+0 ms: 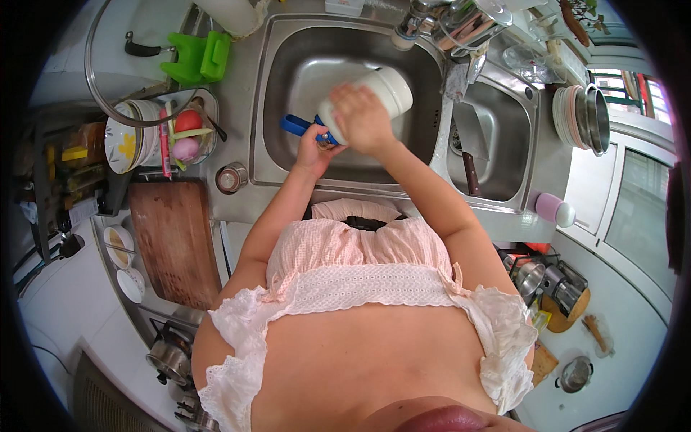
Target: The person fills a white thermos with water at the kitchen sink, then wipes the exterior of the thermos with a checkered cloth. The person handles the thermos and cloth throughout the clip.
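Note:
A white bottle (398, 93) with a blue lid part (329, 135) lies tilted in the air over the large sink basin (302, 59). A blue loop handle (294, 125) sticks out to the left of its lid end. My left hand (314, 154) holds the bottle at the blue end, fingers around the lid part. Across the white body lies my right hand (360, 116), its fingers blurred and pressed along the bottle's side. The underside of the bottle is hidden.
A cleaver (471, 132) lies in the small basin (510, 162) at right. By the sink's left edge stands a glass cup (231, 178). A wooden cutting board (173, 243), stacked bowls (127, 137) and a tray of vegetables (189, 121) sit left. The faucet (413, 24) is behind.

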A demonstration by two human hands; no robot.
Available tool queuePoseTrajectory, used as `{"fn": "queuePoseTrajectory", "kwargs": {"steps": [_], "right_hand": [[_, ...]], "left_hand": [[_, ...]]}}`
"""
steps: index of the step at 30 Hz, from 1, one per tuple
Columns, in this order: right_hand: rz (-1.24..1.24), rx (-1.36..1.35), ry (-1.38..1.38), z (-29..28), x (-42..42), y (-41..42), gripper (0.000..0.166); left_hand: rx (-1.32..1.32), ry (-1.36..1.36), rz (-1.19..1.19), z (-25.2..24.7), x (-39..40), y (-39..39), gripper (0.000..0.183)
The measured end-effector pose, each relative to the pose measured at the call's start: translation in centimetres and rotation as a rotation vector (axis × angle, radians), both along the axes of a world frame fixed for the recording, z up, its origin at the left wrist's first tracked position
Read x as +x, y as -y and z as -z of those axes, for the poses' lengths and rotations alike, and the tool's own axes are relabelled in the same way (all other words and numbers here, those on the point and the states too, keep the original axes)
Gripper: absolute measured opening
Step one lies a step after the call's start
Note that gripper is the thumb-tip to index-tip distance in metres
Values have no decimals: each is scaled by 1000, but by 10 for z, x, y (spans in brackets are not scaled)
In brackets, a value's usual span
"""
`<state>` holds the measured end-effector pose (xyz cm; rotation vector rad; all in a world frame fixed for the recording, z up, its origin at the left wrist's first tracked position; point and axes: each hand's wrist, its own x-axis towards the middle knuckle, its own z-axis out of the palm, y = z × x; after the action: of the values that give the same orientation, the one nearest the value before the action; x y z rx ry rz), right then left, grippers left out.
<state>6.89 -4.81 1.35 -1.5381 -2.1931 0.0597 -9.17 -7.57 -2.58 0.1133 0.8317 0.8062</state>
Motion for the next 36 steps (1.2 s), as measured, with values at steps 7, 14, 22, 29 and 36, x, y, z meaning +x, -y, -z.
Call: {"fn": "queuePoseTrajectory", "kwargs": {"steps": [7,14,22,29,36], "right_hand": [[455,-94,37,31,46,-32,36],[-188,21,-66,11,-20,7,25],[246,-83,29,21,25,-27,30],[-206,157,-16,21,-6,10,37],[244,204,41,9,19,-9,37]], "left_hand": [[-44,-62,24,21,-4,8,43],[-122,-29,-10,13,-3,4,43],[-147,20,-2,17,-3,2,45],[-197,62,-68,20,-7,2,55],[-150,184,-62,8,-4,0,55]]}}
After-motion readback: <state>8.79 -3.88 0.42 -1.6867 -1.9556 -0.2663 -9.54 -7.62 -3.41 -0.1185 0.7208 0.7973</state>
